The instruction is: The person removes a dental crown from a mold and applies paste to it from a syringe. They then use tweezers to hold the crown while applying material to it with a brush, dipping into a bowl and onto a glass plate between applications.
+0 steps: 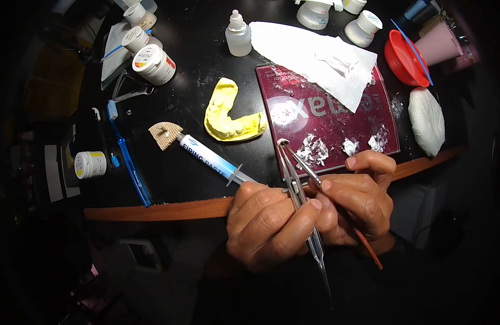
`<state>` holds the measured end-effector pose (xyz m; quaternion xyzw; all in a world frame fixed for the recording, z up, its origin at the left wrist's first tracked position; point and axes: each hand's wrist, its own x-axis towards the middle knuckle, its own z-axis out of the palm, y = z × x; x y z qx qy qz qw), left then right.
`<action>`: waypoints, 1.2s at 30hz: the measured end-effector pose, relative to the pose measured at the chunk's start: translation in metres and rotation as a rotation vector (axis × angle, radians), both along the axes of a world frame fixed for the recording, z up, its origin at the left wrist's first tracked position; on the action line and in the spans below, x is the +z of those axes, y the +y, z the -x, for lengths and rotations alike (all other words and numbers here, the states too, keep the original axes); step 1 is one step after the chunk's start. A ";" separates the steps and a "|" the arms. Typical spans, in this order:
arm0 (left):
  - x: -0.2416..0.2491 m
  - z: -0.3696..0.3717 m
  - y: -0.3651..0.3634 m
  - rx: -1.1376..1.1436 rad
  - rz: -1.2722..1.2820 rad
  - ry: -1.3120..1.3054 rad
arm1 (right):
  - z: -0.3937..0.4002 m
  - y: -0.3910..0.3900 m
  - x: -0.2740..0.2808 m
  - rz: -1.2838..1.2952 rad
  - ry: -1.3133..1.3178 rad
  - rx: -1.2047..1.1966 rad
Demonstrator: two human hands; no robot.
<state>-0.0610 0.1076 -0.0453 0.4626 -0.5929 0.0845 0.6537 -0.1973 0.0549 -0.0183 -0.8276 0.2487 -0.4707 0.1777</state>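
Note:
My left hand [269, 222] is closed around metal tweezers [316, 246], which point up and away from me. At their tips sits a small pale piece that looks like a dental crown [283, 141]. My right hand [363, 203] grips a thin brush [367, 246] with a reddish handle and metal ferrule. The brush's tip meets the small piece, and the bristles are hard to make out. Both hands are close together over the table's front edge. Beyond them lies a maroon plate [342, 125] with dabs of white paste [313, 150].
Left of the plate are a yellow dental model [223, 116], a firing paste syringe [206, 157], a honeycomb tray [166, 135] and a blue toothbrush [131, 168]. A dropper bottle [238, 38], tissue [315, 59], red bowl [396, 59] and white pad [426, 122] stand around it.

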 end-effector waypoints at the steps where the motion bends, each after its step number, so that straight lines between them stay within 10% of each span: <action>1: 0.000 0.000 0.000 0.000 0.001 -0.002 | 0.000 0.000 0.000 0.002 -0.001 0.004; 28: -0.002 -0.031 0.007 -0.248 -0.080 0.107 | -0.003 0.000 -0.008 0.066 -0.080 -0.037; 36: -0.004 -0.050 0.003 -0.353 -0.098 0.002 | -0.009 0.013 -0.013 -0.011 -0.593 0.198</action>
